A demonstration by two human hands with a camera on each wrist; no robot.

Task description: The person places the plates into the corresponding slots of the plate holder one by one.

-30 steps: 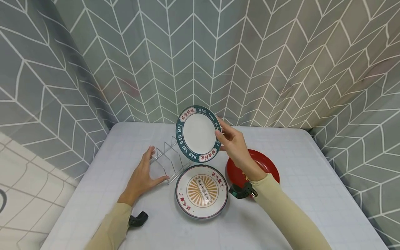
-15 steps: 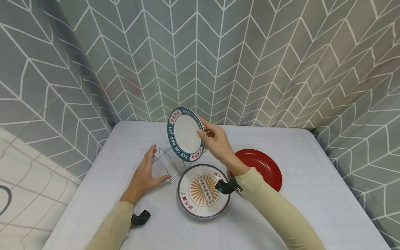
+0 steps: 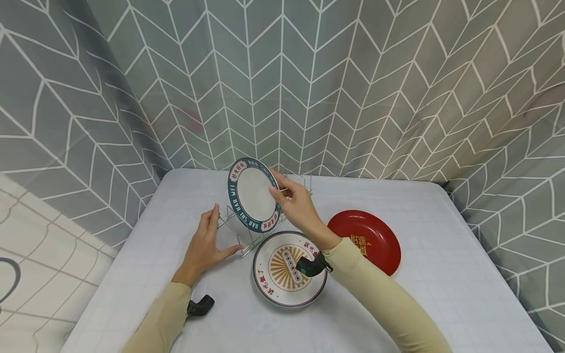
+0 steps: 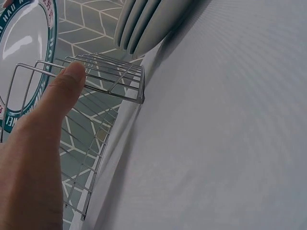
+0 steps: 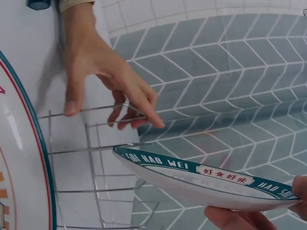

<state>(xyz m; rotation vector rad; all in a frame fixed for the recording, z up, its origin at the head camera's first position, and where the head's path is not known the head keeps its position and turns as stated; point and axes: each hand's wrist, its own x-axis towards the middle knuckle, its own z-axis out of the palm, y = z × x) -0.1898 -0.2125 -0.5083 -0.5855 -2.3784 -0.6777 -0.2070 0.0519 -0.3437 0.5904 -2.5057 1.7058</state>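
Observation:
In the head view my right hand (image 3: 296, 203) pinches a white plate with a green lettered rim (image 3: 254, 194) by its right edge, thumb on the face. The plate is tilted up above a wire dish rack (image 3: 258, 241). My left hand (image 3: 203, 247) holds the rack's left end, thumb at the near rail and fingers at the far side. In the left wrist view the thumb presses on the rack's wire (image 4: 115, 92). The right wrist view shows the plate's lower edge (image 5: 192, 175) close to the rack's wires (image 5: 96, 190); whether they touch I cannot tell.
A stack of several plates (image 3: 275, 291), the top one with an orange sunburst, stands just in front of the rack. To its right lies a red plate with gold characters (image 3: 375, 240). A patterned curtain (image 3: 282, 88) hangs behind the white-covered table (image 3: 441, 274).
My right hand has carried the green-rimmed plate left and slightly down over the rack, turning it more edge-on. My left hand has stayed on the rack.

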